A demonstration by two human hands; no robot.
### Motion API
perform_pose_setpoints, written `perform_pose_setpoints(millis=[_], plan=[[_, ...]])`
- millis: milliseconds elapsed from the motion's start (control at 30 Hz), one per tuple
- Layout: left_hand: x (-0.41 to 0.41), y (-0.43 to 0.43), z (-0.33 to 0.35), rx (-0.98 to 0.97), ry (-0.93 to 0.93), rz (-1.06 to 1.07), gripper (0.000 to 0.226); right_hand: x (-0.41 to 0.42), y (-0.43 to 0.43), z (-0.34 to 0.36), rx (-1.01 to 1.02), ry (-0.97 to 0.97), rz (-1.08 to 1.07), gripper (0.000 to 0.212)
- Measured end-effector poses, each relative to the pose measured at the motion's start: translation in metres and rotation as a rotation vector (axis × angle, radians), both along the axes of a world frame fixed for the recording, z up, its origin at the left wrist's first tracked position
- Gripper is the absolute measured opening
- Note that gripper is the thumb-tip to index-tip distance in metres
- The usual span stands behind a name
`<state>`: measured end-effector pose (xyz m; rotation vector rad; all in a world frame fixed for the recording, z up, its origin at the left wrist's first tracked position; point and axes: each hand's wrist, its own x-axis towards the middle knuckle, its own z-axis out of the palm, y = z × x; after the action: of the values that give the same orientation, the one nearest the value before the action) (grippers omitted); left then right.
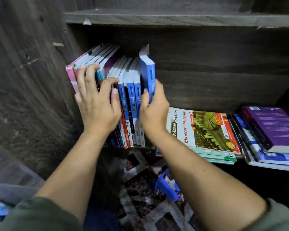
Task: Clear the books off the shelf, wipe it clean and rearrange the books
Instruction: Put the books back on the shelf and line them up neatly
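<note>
Books [132, 100] stand upright at the left end of the shelf [223, 80], the left hand [97, 104] curled over their spines to brace them while the right hand [153, 107] pinches a raised blue book [148, 72], which could slip or topple the row if that brace eases

Olive-green top: left sleeve [40, 214] & right sleeve [282, 217] soft fabric, bunched nr elbows; forearms bare. Left hand [97, 104], right hand [153, 110]: short nails.
</note>
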<state>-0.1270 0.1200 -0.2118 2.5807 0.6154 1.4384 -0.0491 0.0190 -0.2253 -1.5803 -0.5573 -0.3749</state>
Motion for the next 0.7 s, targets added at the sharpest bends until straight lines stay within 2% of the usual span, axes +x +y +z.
perform_pose_setpoints(millis=[100, 167, 300, 400, 467, 600, 633, 700], plan=[[0.000, 0.000, 0.001, -0.001, -0.009, -0.020, 0.020, -0.001, 0.015, -0.012, 0.058, 0.114, -0.012, 0.035], [0.000, 0.000, 0.001, -0.007, -0.005, -0.018, 0.020, 0.002, 0.012, -0.025, 0.018, 0.144, 0.034, 0.033], [0.001, 0.000, 0.002, -0.019, 0.003, -0.003, 0.020, 0.011, -0.012, -0.042, -0.197, 0.153, 0.293, 0.043], [0.002, -0.002, 0.002, -0.023, 0.010, 0.011, 0.021, 0.018, -0.034, -0.040, -0.409, 0.149, 0.505, 0.064], [0.002, -0.002, 0.001, -0.029, 0.016, 0.012, 0.021, 0.024, -0.052, -0.045, -0.617, 0.076, 0.495, 0.078], [0.000, -0.001, 0.000, -0.024, 0.018, -0.002, 0.022, 0.040, -0.101, -0.083, -1.388, -0.171, 0.327, 0.096], [0.000, -0.001, 0.001, -0.021, 0.019, -0.003, 0.022, 0.045, -0.112, -0.093, -1.503, -0.197, 0.312, 0.095], [0.000, 0.000, 0.001, -0.017, 0.023, 0.000, 0.022, 0.053, -0.127, -0.108, -1.594, -0.245, 0.288, 0.088]])
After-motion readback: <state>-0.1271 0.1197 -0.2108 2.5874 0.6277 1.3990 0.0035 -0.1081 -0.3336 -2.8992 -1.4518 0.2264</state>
